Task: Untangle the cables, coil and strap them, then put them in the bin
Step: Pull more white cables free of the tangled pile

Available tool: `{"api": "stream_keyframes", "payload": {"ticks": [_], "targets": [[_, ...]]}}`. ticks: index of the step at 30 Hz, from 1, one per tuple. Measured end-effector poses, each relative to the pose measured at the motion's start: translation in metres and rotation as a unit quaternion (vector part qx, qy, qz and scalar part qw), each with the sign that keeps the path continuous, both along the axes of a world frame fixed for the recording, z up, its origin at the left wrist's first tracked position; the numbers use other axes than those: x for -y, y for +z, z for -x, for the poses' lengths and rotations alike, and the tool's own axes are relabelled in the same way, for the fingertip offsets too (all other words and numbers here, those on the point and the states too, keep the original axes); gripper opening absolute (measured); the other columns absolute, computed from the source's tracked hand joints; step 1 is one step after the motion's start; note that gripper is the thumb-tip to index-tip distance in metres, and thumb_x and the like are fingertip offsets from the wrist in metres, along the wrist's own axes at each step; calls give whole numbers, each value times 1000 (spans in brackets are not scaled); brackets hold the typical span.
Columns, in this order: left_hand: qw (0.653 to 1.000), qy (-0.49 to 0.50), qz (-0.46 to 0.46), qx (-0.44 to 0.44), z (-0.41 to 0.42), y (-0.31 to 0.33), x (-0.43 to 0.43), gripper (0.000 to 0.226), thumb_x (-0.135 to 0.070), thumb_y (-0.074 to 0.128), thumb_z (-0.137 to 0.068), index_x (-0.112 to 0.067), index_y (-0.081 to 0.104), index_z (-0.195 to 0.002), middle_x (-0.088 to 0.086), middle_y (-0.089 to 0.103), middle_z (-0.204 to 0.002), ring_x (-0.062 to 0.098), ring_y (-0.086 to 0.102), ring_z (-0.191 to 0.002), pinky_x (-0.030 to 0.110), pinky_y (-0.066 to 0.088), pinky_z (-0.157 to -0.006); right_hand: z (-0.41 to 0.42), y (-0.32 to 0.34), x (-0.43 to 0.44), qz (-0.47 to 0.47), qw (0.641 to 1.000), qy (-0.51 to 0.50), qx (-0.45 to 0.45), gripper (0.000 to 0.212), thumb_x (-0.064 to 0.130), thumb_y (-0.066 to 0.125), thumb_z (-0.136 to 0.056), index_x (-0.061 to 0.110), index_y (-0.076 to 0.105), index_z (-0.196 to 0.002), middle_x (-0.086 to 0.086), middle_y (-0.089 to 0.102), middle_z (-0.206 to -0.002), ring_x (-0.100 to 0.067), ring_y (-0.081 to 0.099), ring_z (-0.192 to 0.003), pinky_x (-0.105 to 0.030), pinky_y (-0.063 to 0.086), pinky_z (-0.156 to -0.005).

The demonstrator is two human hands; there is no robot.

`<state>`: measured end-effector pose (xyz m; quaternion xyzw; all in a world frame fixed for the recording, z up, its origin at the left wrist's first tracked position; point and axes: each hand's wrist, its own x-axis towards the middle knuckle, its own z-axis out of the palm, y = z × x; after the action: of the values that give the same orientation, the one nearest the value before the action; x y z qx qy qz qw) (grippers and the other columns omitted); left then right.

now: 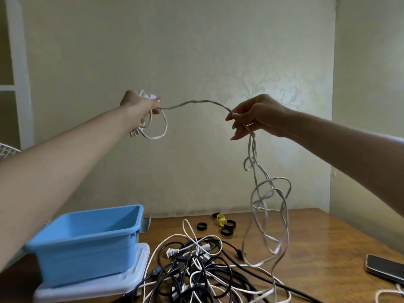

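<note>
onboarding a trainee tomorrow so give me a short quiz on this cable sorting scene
1. What does the left hand grip? A) a black plug B) a small coil of the white cable C) a yellow strap
2. True or false: the black strap rings lie inside the blue bin.
3. Fill in: the right hand pinches the same white cable, whose loose length hangs in loops toward the wooden ____.
Key: 1 B. 2 False: they lie on the table beyond the cable tangle. 3 table.
</note>
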<state>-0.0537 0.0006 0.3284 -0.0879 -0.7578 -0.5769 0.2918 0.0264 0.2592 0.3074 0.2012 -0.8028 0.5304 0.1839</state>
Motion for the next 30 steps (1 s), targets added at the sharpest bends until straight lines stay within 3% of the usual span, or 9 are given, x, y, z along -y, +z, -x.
{"api": "stream_keyframes", "payload": {"ticks": [4, 6, 8, 11, 13, 18, 22, 26, 30], "targets": [[996, -27, 64, -56, -7, -16, -17, 27, -30, 73, -82, -9, 65, -96, 13, 70, -95, 27, 64, -67, 25, 38, -49, 2, -8, 12, -59, 998, 22, 20, 18, 0, 51, -95, -5, 67, -90, -10, 52, -58, -20, 61, -51, -41, 61, -67], [984, -147, 78, -69, -19, -19, -32, 11, -26, 68, -87, -16, 62, -86, 4, 70, -75, 10, 45, -42, 17, 28, -40, 3, -13, 20, -85, 995, 30, 43, 19, 1, 46, -98, -3, 64, -100, -6, 49, -56, -14, 52, -45, -31, 57, -56], [960, -213, 169, -60, -33, -24, -48, 3, -19, 65, -88, -17, 63, -89, 4, 64, -64, 9, 36, -41, 15, 27, -37, 4, -17, 26, -90, 993, 44, 69, 18, -2, 41, -99, -1, 56, -107, -5, 47, -57, -12, 44, -45, -25, 46, -48], [934, -225, 272, -54, -36, -33, -63, 34, -25, 75, -79, -2, 66, -101, 6, 50, -59, 5, 34, -39, 18, 28, -39, 4, -23, 28, -83, 993, 55, 60, 13, -4, 40, -98, -1, 51, -103, -8, 48, -65, -13, 43, -51, -24, 45, -48], [926, -251, 280, -39, -35, -36, -65, 41, -26, 78, -75, 3, 65, -101, 10, 60, -63, 4, 33, -39, 19, 28, -38, 3, -26, 22, -55, 995, 68, 52, 10, -4, 43, -97, 1, 52, -98, -11, 52, -72, -15, 51, -58, -26, 53, -57], [936, -290, 189, -63, -29, -42, -60, 21, -6, 65, -85, -15, 59, -67, -6, 58, -46, 0, 33, -34, 13, 25, -36, 7, -46, -4, -86, 980, 143, 105, 29, 11, 54, -91, 8, 51, -120, -16, 69, -109, -29, 66, -103, -39, 54, -92], [947, -304, 79, -64, -23, -41, -58, 18, -7, 64, -86, -8, 65, -68, -5, 60, -49, 4, 32, -40, 15, 22, -40, 12, -71, -6, -168, 962, 164, 143, 36, 10, 52, -95, 9, 48, -130, -11, 63, -125, -24, 65, -95, -31, 55, -77], [952, -302, 20, -50, -16, -40, -55, 13, -8, 64, -87, -3, 54, -92, -4, 63, -52, 2, 32, -36, 13, 26, -37, 12, -77, 2, -188, 960, 169, 121, 33, 23, 59, -91, 7, 60, -120, 0, 64, -92, -11, 58, -79, -23, 49, -67], [962, -269, -3, -42, -10, -43, -46, 13, -6, 65, -87, -3, 56, -78, -3, 63, -52, 2, 30, -35, 14, 24, -35, 9, -75, 4, -201, 967, 131, 91, 23, 32, 64, -81, 9, 66, -87, 0, 54, -70, -8, 47, -62, -21, 39, -58]]}}
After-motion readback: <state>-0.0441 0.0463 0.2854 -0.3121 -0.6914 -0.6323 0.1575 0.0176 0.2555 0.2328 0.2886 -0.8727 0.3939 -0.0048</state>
